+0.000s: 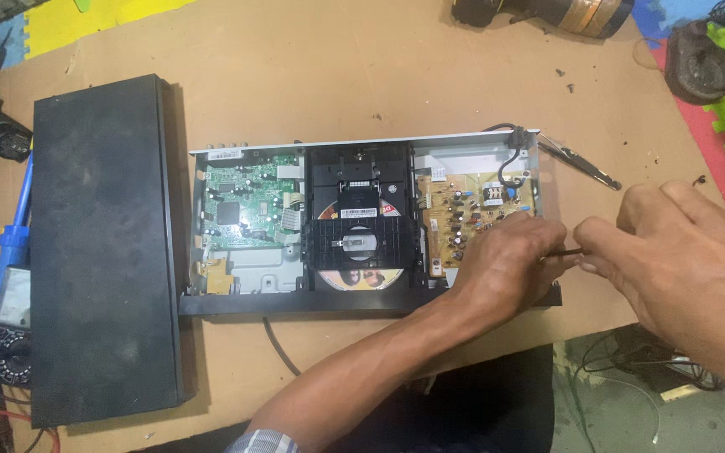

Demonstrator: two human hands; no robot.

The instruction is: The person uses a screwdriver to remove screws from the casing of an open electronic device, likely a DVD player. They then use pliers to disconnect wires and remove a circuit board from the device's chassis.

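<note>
While pinching a thin dark tool (565,251) between left hand (505,260) and right hand (698,252), both closed on it | over tan circuit board (463,210) in opened disc player (362,222) | risk: slip, scraped components.

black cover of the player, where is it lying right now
In the head view the black cover lies flat on the brown tabletop, left of the opened disc player, with a blue-handled tool along its left edge.
</note>
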